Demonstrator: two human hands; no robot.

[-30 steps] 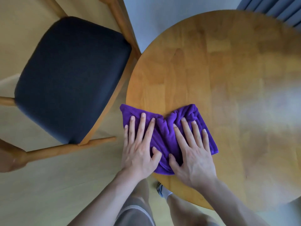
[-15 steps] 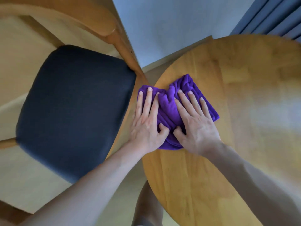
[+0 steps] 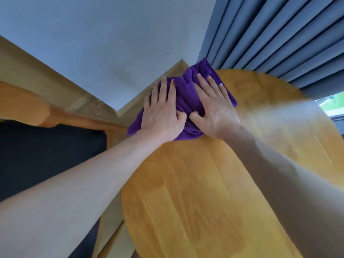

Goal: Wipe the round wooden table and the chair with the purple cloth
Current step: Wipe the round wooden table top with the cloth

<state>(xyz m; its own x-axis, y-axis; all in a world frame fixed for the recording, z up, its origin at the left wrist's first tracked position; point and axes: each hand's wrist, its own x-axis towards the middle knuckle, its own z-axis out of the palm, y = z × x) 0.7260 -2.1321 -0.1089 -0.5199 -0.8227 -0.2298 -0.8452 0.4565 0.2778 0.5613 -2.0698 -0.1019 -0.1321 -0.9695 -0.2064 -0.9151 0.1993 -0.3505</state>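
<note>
The purple cloth (image 3: pixel 188 94) lies bunched at the far left edge of the round wooden table (image 3: pixel 195 192), its left part hanging over the rim. My left hand (image 3: pixel 162 110) presses flat on the cloth's left half, fingers spread. My right hand (image 3: pixel 214 107) presses flat on its right half, thumb touching the left thumb. Both arms are stretched far forward. The chair (image 3: pixel 46 149), with a dark seat cushion and a wooden backrest (image 3: pixel 26 107), stands to the left of the table.
A pale wall (image 3: pixel 102 43) with a wooden skirting board rises behind the table and chair. Blue-grey curtains (image 3: pixel 279 34) hang at the far right, close to the table's far edge, with a strip of window (image 3: pixel 331 105) beside them.
Both hands have pushed the cloth away from me, from the near left edge of the table to its far left edge. The view has tilted up toward the wall and curtains.
</note>
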